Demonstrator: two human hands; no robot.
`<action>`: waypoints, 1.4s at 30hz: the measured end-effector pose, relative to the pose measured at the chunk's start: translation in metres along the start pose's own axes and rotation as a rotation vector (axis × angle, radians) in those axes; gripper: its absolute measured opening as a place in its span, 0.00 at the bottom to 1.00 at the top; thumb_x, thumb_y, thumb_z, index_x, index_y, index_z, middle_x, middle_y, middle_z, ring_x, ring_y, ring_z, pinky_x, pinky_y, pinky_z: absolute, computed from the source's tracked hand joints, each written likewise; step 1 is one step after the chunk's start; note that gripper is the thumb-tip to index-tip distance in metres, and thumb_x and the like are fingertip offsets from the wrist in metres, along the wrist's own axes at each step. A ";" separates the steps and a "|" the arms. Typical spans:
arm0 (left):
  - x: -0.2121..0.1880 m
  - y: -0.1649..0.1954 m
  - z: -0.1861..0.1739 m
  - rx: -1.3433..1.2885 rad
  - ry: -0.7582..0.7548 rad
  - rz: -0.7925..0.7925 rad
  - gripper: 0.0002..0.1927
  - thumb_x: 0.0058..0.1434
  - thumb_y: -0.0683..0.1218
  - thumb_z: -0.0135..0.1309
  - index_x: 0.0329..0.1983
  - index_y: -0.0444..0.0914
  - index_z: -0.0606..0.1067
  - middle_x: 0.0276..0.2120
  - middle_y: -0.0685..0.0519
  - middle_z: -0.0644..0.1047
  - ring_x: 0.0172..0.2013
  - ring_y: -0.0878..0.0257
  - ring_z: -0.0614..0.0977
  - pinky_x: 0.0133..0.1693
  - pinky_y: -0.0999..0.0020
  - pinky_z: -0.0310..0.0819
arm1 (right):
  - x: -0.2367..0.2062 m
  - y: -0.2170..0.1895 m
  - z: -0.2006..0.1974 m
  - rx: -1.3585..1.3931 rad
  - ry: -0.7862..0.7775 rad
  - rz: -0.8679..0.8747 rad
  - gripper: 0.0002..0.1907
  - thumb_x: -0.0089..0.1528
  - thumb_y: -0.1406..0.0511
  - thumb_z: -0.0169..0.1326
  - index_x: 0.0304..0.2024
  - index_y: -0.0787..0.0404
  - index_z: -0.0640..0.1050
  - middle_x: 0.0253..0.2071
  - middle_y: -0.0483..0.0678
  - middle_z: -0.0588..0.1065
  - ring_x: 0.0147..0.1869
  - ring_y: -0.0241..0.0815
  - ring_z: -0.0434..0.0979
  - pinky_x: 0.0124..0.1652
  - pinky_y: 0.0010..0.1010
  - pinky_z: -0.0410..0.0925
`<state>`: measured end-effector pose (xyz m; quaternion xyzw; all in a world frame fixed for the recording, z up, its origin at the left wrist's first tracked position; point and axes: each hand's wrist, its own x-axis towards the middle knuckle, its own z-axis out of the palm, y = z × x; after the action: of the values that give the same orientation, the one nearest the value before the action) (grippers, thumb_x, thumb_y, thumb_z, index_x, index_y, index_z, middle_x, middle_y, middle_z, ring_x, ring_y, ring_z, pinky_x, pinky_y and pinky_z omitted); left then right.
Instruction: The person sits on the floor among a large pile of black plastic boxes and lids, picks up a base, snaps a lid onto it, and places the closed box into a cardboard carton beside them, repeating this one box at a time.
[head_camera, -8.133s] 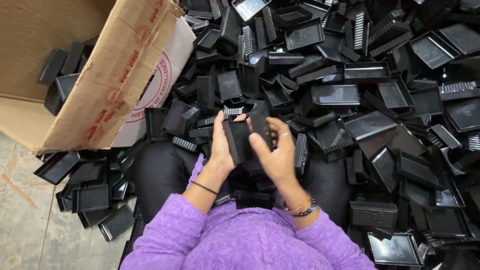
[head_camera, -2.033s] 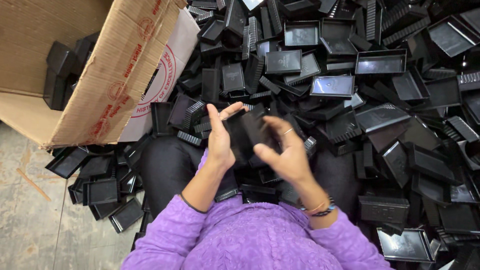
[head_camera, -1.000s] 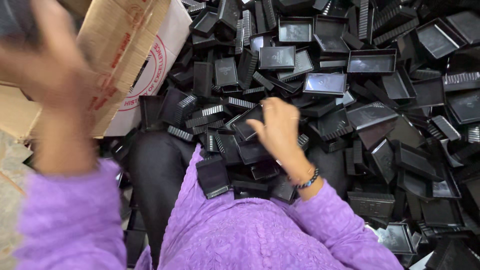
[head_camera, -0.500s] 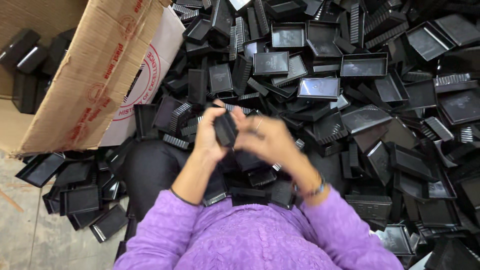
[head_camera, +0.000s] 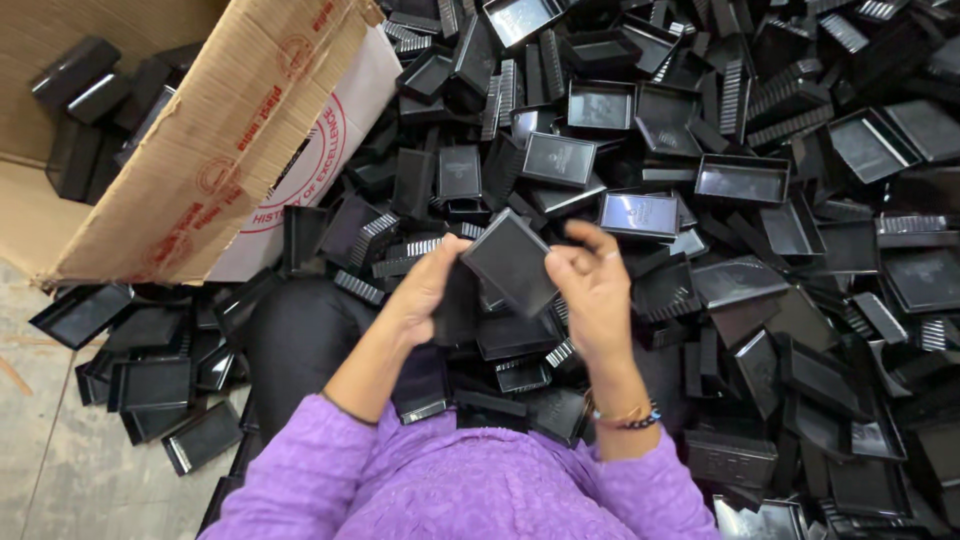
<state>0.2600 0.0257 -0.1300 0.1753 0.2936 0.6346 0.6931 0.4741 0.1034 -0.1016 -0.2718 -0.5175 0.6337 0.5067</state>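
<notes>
I sit among a heap of black plastic tray parts (head_camera: 740, 180). Between both hands I hold one flat black rectangular piece (head_camera: 512, 262) tilted above my lap. My left hand (head_camera: 425, 292) grips its left edge together with a second dark piece (head_camera: 458, 305) tucked under the thumb. My right hand (head_camera: 592, 290) pinches the right side of the flat piece with its fingertips. Purple sleeves cover my arms, and a beaded bracelet (head_camera: 622, 418) circles the right wrist.
An open cardboard box (head_camera: 215, 150) lies at the upper left with several black pieces (head_camera: 85, 100) inside. More black trays (head_camera: 150, 385) lie on the concrete floor (head_camera: 60, 480) at the lower left. The heap spreads over the whole right side.
My left hand, which swung out toward the box a second ago, has come back to the lap. Both hands now hold a fresh black piece in front of me.
</notes>
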 end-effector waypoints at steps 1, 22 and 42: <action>0.004 -0.005 0.002 0.051 0.007 0.003 0.20 0.66 0.56 0.55 0.51 0.37 0.76 0.42 0.52 0.80 0.41 0.65 0.81 0.46 0.66 0.78 | -0.010 0.000 0.007 -0.021 0.018 0.050 0.28 0.61 0.62 0.66 0.59 0.66 0.71 0.46 0.52 0.78 0.49 0.39 0.78 0.52 0.31 0.71; -0.012 -0.020 0.040 0.243 0.105 0.447 0.33 0.70 0.60 0.44 0.71 0.35 0.63 0.53 0.51 0.74 0.51 0.63 0.76 0.54 0.66 0.72 | -0.054 0.001 0.055 -0.747 -0.110 -0.218 0.34 0.52 0.64 0.73 0.60 0.65 0.77 0.48 0.51 0.79 0.49 0.37 0.80 0.50 0.27 0.73; -0.069 -0.029 0.024 0.717 0.415 0.477 0.16 0.60 0.44 0.63 0.47 0.30 0.77 0.39 0.54 0.83 0.39 0.70 0.83 0.42 0.73 0.79 | -0.052 0.048 0.038 0.263 -0.096 0.339 0.22 0.60 0.78 0.61 0.57 0.71 0.73 0.51 0.54 0.79 0.50 0.41 0.80 0.52 0.32 0.74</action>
<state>0.2964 -0.0425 -0.1172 0.3354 0.5778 0.6562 0.3508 0.4414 0.0437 -0.1440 -0.2560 -0.4009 0.7840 0.3987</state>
